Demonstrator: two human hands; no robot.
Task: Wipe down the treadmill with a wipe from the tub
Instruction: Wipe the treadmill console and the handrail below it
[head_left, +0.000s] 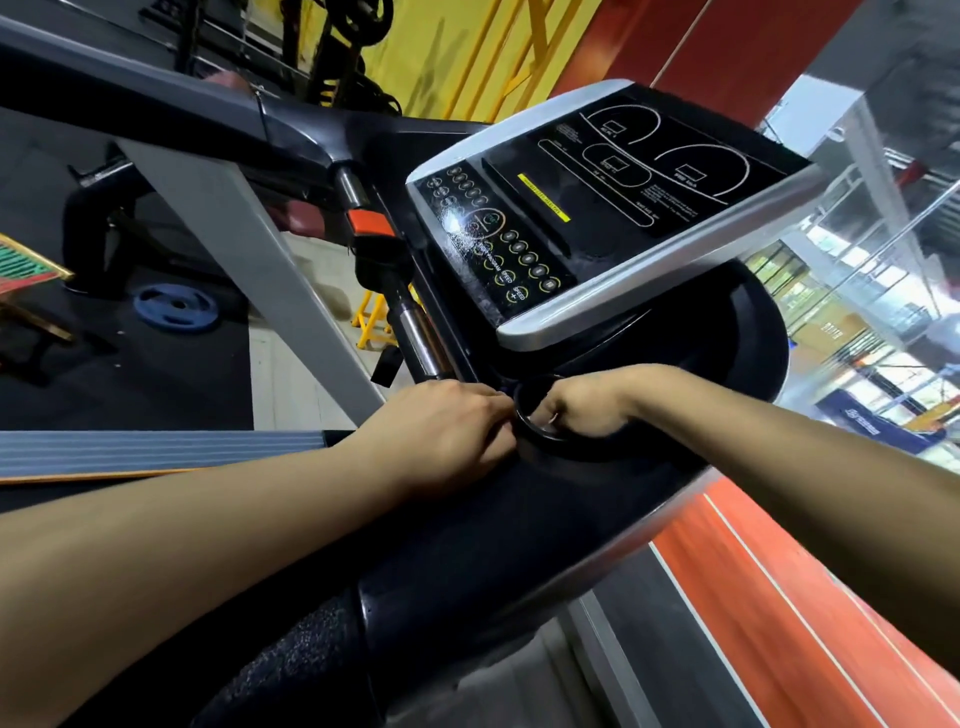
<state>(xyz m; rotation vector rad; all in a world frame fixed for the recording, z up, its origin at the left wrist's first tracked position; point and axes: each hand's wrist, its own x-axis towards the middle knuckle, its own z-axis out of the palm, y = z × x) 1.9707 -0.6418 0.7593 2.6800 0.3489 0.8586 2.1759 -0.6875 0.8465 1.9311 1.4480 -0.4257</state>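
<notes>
Both my hands meet at a round black opening (540, 415) set in the dark shell of the treadmill (519, 545), just below the console. My right hand (582, 410) is curled with its fingers hooked down over the far rim of that opening; what, if anything, they pinch inside is hidden, so I cannot tell whether I am grasping something. My left hand (441, 436) lies knuckles-up against the near side of the rim, fingers bent under and out of sight, and I cannot tell its grip either. Whether the ring is the tub's mouth or a holder in the shell I cannot make out, and no wipe shows.

Above my hands the console panel (608, 208) tilts away, black with a grey frame, rows of round buttons down its left side and a yellow strip across the middle. Left of it runs a chrome handlebar (421, 338) with an orange clip (366, 221) near its top. Farther left, a blue weight plate (175, 307) lies flat on the dark floor, with a yellow stand (371, 317) nearby. An orange floor with white lines runs along my right.
</notes>
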